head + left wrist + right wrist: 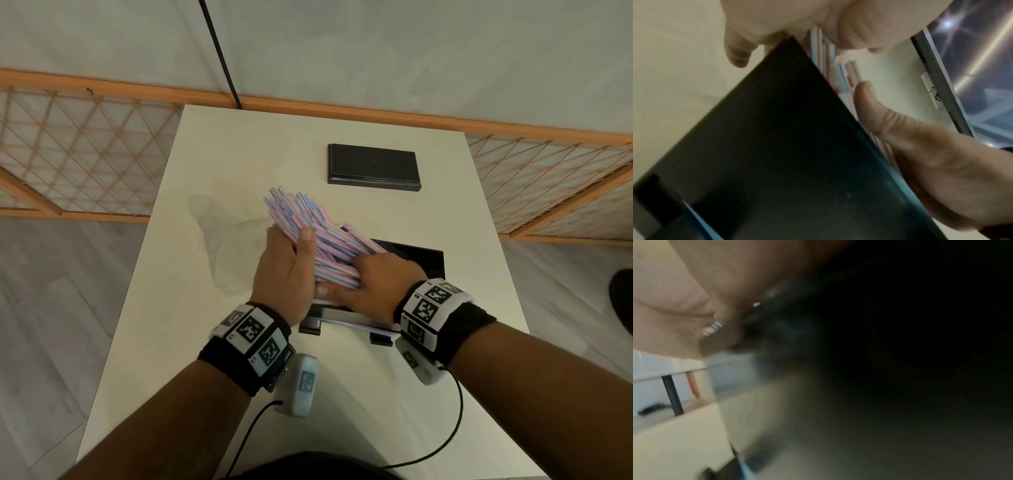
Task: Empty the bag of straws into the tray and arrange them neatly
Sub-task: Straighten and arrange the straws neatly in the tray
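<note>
A thick bundle of pink, blue and white striped straws (308,219) slants up to the far left over the black tray (428,260), which stands on the white table (239,154) in front of me. My left hand (294,263) grips the bundle from the left, thumb across its top. My right hand (370,281) is clamped over the bundle's near end, inside the tray. A few straws (363,325) lie along the tray's near wall. The empty clear bag (219,233) lies crumpled left of the hands. The left wrist view shows the tray wall (777,146), the straws (830,65) and my thumb (869,105). The right wrist view is dark and blurred.
A flat black rectangular piece (373,168) lies at the back of the table. A black pole (219,51) rises behind the far edge. Wooden lattice screens (85,154) flank the table. Wrist camera cables (445,428) trail over the near part.
</note>
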### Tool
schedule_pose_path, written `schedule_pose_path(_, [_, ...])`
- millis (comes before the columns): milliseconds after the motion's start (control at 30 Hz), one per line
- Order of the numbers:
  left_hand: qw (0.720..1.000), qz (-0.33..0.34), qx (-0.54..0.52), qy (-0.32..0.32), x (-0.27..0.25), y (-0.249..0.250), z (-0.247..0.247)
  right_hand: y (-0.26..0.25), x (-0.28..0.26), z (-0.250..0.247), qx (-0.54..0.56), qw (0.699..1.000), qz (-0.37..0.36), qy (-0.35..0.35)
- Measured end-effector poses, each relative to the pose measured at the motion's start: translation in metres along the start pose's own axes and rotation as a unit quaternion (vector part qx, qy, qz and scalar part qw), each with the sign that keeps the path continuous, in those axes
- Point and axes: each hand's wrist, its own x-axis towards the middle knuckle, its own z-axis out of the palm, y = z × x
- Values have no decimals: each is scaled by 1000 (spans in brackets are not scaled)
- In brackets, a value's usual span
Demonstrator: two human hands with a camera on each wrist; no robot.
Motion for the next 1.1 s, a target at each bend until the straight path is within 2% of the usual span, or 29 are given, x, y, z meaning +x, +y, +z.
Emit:
schedule_pose_path(67, [999, 0, -21, 25, 2, 3, -4, 2, -1, -3, -23, 999, 32, -14])
schedule_pose_path(167, [981, -107, -134, 88, 7, 2, -8, 7, -9, -4, -27, 999, 38, 22])
schedule_pose_path(233, [963, -156, -200, 94, 9, -1, -9, 11, -18, -2, -41, 994, 2, 99])
schedule_pose_path(267, [958, -169, -216, 83, 10, -4, -9, 14, -22, 1, -33, 992, -27, 122])
schedule_pose_path(300, [958, -174, -216, 70, 10, -5, -8, 17, -25, 5, -21, 992, -49, 116])
schedule_pose_path(400, [972, -154, -174, 40, 11, -6, -2, 22, -25, 20, 0, 999, -40, 32])
schedule_pose_path(467, [977, -142, -151, 42, 12, -3, -1, 22, -21, 29, -4, 999, -27, 23])
schedule_pose_path(600, [977, -112, -147, 107, 13, 2, -2, 19, -16, 33, 21, 999, -21, 13])
schedule_pose_path(700, [983, -128, -99, 82, 10, 1, 2, 16, -10, 31, 7, 1000, 5, -3])
schedule_pose_path(767, [985, -134, -90, 65, 6, 1, 3, 12, -7, 29, 18, 999, -3, -37])
schedule_pose_path(833, [984, -101, -116, 86, 4, 4, 2, 10, -4, 25, 55, 996, -7, -70])
schedule_pose_path(933, [985, -59, -127, 102, 6, 0, 2, 12, 1, 20, 84, 995, -11, -50])
schedule_pose_path(1100, [990, -95, -84, 61, 8, -4, 5, 5, 5, 13, 72, 994, -26, -76])
